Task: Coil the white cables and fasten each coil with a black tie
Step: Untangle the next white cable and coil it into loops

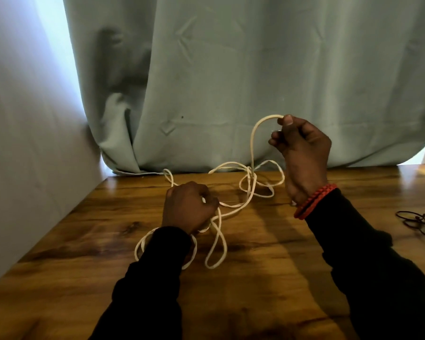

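Note:
A long white cable (252, 148) lies in loose tangled loops across the wooden table (255, 278). My left hand (188, 207) rests low on the table with its fingers curled round a bunch of cable strands; loops spill out below and beside its wrist. My right hand (301, 148) is raised above the table and pinches one strand, which arcs up from the tangle near the table's far edge. Black ties (415, 222) lie in a small heap at the right edge of the table, apart from both hands.
A pale green curtain (231, 82) hangs right behind the table's far edge. A white wall (22, 143) borders the table on the left. A red bracelet (313, 201) sits on my right wrist.

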